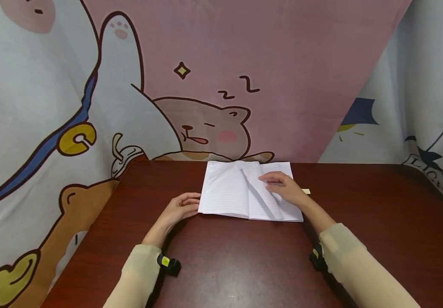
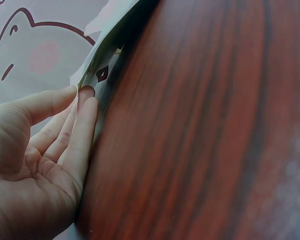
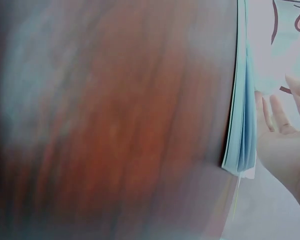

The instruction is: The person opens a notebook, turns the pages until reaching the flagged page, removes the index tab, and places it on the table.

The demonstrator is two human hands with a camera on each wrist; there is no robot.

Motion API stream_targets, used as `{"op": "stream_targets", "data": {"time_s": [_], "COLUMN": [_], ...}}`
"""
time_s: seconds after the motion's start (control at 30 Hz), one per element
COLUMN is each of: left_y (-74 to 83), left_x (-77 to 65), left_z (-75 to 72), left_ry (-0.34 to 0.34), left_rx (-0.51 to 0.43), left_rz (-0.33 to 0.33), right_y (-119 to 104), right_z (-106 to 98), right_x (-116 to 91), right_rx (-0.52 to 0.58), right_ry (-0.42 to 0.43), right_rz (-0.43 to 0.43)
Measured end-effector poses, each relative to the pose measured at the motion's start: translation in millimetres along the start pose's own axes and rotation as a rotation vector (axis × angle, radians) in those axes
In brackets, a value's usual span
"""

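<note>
An open lined notebook lies near the table's far edge. At its left edge, my left hand pinches the pages; the left wrist view shows the thumb on top and the fingers beneath the paper. One leaf stands partly lifted, curving over the right-hand side. Over that side is my right hand, its fingers loosely extended at the lifted leaf. From the right wrist, the notebook's page stack shows edge-on, with the relaxed hand beyond it.
The dark reddish wooden table spans the front. A small yellowish tab sticks out at the notebook's right. Behind the table hangs a cloth with cartoon animals. Each wrist wears a small black camera.
</note>
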State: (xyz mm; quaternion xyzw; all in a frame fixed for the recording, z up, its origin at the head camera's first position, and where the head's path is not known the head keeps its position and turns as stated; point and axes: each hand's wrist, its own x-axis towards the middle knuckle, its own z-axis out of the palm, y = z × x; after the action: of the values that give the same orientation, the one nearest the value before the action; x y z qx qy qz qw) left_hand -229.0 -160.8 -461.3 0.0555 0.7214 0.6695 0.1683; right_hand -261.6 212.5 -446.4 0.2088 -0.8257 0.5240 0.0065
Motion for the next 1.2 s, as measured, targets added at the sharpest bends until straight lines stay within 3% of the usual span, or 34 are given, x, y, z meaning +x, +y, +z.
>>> {"op": "stream_targets", "data": {"time_s": [0.67, 1.2], "left_y": [0.8, 1.2], "left_x": [-0.3, -0.7], "left_z": [0.5, 1.8], "left_ry": [0.006, 0.014], "left_rx": [0.014, 0.017], "left_rz": [-0.002, -0.015], "right_y": [-8.6, -8.8], "right_z": [22.9, 33.4], "right_x": [8.2, 12.0], "right_rx": [-0.056, -0.117], "right_ry": [0.081, 0.073], "right_rz": [0.081, 0.149]}}
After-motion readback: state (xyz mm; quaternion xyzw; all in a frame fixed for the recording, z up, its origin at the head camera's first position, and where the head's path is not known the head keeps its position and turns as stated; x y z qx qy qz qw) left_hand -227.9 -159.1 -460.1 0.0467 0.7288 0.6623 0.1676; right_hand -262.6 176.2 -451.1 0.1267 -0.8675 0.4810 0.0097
